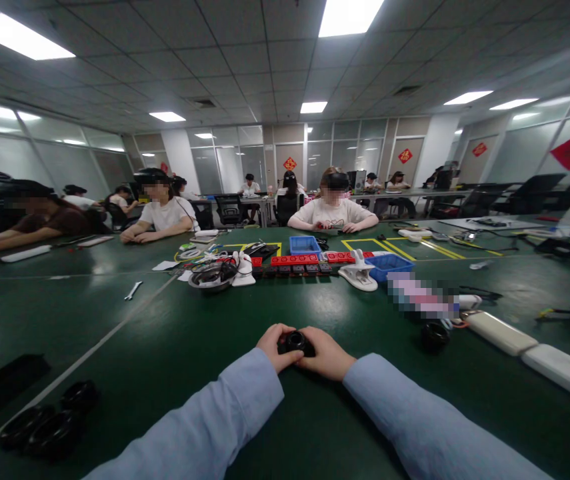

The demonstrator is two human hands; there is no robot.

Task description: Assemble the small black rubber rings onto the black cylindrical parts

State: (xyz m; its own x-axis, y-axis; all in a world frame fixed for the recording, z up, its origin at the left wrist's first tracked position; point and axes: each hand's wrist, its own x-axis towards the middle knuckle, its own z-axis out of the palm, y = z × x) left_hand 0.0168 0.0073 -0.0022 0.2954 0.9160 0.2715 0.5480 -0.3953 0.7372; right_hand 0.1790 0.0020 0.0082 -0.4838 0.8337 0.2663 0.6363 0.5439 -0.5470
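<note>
My left hand (275, 348) and my right hand (329, 355) are together over the green table, fingers closed around the two sides of a small black round part (295, 341). A raised ring with a dark centre shows on its upper face; its underside is hidden by my fingers. Both thumbs meet at the near side of the part. To the right of my hands sits another black round piece (435, 336). At the lower left, several glossy black rings (55, 430) lie close together on the table.
Ahead stretches a row of red and black blocks (309, 259) with blue bins (389, 267) and a white clip stand (359, 272) nearby. A bowl of cables (212, 277) and a wrench (133, 291) lie left. White slabs (502, 332) line the right. Other people sit around the table.
</note>
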